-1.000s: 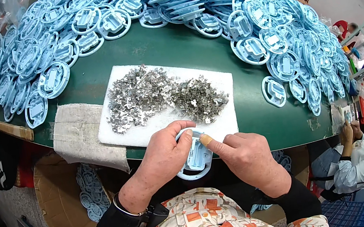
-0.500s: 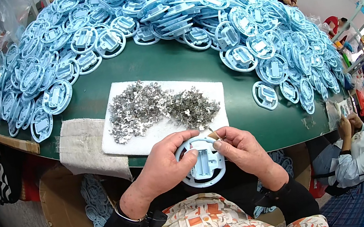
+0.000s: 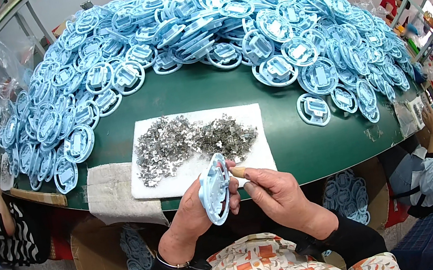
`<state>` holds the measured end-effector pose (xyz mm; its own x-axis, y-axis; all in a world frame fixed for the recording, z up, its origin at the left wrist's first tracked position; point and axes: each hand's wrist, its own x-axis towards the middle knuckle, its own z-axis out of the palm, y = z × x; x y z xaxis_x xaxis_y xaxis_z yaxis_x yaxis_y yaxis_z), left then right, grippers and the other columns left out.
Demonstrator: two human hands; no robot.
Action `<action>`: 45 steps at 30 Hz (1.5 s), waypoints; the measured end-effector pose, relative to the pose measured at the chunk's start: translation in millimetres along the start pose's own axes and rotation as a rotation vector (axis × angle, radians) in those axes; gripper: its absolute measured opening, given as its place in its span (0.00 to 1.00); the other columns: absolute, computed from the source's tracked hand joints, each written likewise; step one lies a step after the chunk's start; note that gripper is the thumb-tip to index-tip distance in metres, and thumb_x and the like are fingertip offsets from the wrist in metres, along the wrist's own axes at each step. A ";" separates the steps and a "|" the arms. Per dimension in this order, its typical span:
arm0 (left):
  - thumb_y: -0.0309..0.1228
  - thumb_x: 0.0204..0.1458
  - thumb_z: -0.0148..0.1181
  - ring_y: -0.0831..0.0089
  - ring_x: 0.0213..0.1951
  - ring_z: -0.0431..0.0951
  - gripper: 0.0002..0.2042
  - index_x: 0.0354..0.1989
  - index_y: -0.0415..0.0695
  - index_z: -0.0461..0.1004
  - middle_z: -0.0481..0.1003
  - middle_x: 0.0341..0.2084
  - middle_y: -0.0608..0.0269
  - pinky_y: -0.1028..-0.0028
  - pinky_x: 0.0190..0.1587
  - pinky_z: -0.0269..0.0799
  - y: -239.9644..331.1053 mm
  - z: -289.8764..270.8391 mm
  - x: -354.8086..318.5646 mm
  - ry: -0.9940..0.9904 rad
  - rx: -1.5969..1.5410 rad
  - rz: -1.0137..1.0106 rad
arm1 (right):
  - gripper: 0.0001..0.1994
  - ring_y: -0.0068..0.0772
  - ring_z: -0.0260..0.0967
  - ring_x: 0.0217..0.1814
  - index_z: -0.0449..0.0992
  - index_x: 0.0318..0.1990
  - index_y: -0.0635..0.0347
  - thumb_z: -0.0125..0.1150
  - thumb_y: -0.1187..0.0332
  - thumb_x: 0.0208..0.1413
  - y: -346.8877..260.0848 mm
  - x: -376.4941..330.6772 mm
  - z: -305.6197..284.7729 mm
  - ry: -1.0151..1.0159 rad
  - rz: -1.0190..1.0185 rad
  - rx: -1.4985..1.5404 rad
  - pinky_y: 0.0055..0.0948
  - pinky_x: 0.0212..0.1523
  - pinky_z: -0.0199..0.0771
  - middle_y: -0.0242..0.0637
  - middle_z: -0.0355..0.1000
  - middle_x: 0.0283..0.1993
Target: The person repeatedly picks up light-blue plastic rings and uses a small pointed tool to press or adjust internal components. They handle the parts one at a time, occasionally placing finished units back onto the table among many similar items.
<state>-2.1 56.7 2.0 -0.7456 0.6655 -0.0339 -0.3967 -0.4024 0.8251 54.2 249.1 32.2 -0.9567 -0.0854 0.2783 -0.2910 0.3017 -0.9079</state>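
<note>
A light-blue plastic wheel-shaped part (image 3: 215, 189) is tilted up nearly on edge. My left hand (image 3: 191, 213) is closed round it, with fingertips showing past its right side. Close by on the right, my right hand (image 3: 281, 195) has its thumb and index finger pinched together. A short tan piece (image 3: 238, 171) shows at the tip of that pinch, near the part's upper edge; whether it is a wrapped fingertip or a small handle I cannot tell. Just beyond my hands lie two heaps of small metal clips (image 3: 226, 139) on a white foam board (image 3: 195, 177).
A large heap of similar blue parts (image 3: 175, 27) curves round the far side of the green table (image 3: 165, 100). A pale cloth (image 3: 120, 194) hangs over the near edge. Cardboard boxes (image 3: 97, 258) with blue parts stand below. Several people work around the table.
The blue part has turned from facing up to nearly on edge, now in my left hand alone. My right hand has let go of its rim. The whole view has shifted slightly.
</note>
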 end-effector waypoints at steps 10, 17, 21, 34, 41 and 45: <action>0.37 0.71 0.43 0.79 0.43 0.76 0.22 0.69 0.38 0.59 0.73 0.50 0.61 0.76 0.46 0.76 -16.1 0.0 2.6 0.114 0.425 0.171 | 0.22 0.25 0.73 0.28 0.75 0.59 0.66 0.68 0.73 0.57 -6.2 -9.2 4.5 -0.119 -0.051 -0.013 0.23 0.29 0.72 0.36 0.75 0.31; 0.31 0.67 0.49 0.77 0.52 0.72 0.24 0.69 0.36 0.55 0.69 0.51 0.58 0.74 0.53 0.73 0.7 14.2 -8.3 0.229 0.255 -0.051 | 0.08 0.12 0.61 0.26 0.78 0.44 0.66 0.60 0.72 0.62 9.3 -32.4 -29.1 0.002 0.240 0.240 0.18 0.27 0.63 0.25 0.71 0.28; 0.34 0.64 0.61 0.82 0.41 0.74 0.20 0.60 0.35 0.69 0.75 0.41 0.65 0.78 0.46 0.74 13.2 19.0 -4.5 0.115 0.508 -0.047 | 0.08 0.13 0.61 0.27 0.78 0.44 0.66 0.60 0.70 0.64 7.2 -27.1 -38.3 -0.222 0.331 0.242 0.21 0.29 0.64 0.24 0.69 0.27; 0.33 0.66 0.56 0.83 0.41 0.77 0.15 0.54 0.33 0.72 0.79 0.41 0.62 0.78 0.46 0.75 -2.8 -0.2 16.4 0.209 0.417 -0.162 | 0.08 0.32 0.71 0.31 0.81 0.44 0.62 0.65 0.74 0.58 69.0 69.0 -70.4 0.042 0.069 -0.549 0.29 0.34 0.72 0.39 0.76 0.34; 0.35 0.68 0.53 0.86 0.36 0.75 0.14 0.52 0.36 0.75 0.78 0.36 0.68 0.82 0.40 0.72 -1.4 2.0 17.7 0.198 0.377 -0.113 | 0.08 0.23 0.69 0.31 0.80 0.43 0.65 0.66 0.72 0.59 69.1 72.0 -75.3 0.022 0.232 -0.313 0.24 0.34 0.70 0.33 0.77 0.34; 0.35 0.69 0.53 0.89 0.35 0.72 0.13 0.53 0.39 0.75 0.77 0.34 0.72 0.85 0.38 0.69 -4.8 15.3 30.7 0.179 0.286 -0.127 | 0.08 0.10 0.64 0.35 0.80 0.45 0.65 0.66 0.71 0.62 44.0 49.1 -62.3 -0.027 0.340 0.242 0.16 0.36 0.67 0.22 0.75 0.38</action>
<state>-14.9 88.8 5.6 -0.7920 0.5682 -0.2232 -0.3448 -0.1146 0.9317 -5.2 317.3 25.4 -0.9974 -0.0455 -0.0557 0.0516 0.0859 -0.9950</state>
